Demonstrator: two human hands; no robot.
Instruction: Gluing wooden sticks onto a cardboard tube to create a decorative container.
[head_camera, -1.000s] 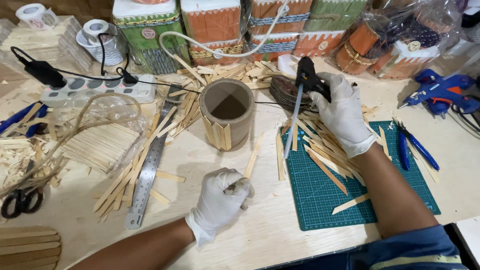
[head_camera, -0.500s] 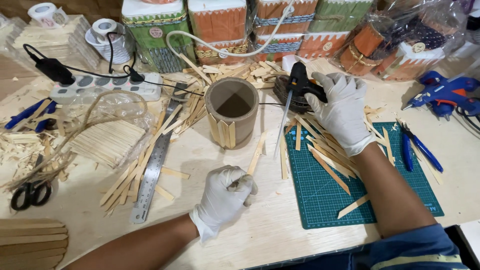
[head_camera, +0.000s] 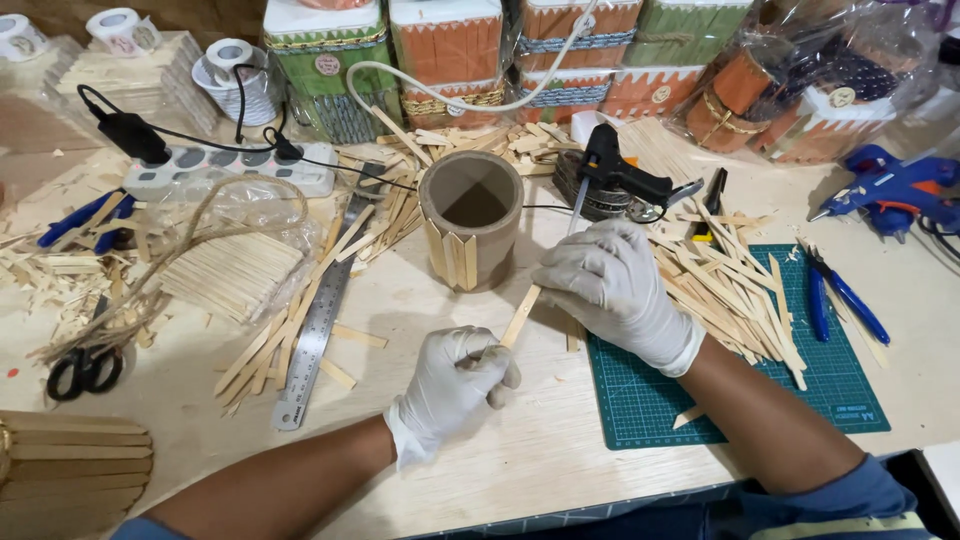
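Stick: a thin wooden stick (head_camera: 521, 315) lies slanted near the middle of the frame, just below the cardboard tube (head_camera: 471, 232). Its lower end is in the left hand (head_camera: 455, 385). Its upper end goes under the right hand (head_camera: 612, 285).

Left hand: it wears a white glove and is curled almost into a fist. The fingers pinch the lower end of the stick. The bare arm comes in from the lower left of the frame and rests on the bench (head_camera: 520, 450).

Right hand: it wears a white glove too. It is palm down, fingers bent a little and close together, over the upper end of the stick, at the left edge of the green cutting mat (head_camera: 700, 400). I cannot tell if it grips the stick or just rests on it. The arm comes in from the lower right, with a blue sleeve at the bottom edge.

Tube: it stands upright with its open top up, and it looks empty inside. A few wooden sticks are stuck upright on its front side.

Glue gun: a black glue gun (head_camera: 620, 175) lies above the right hand, apart from it.

Stick pile: many loose sticks (head_camera: 730, 290) lie on the mat, right of the right hand.

Ruler: a metal ruler (head_camera: 315, 335) lies slanted to the left of the left hand.

Boxes: green and orange boxes (head_camera: 440, 50) stand in a row along the top of the frame.
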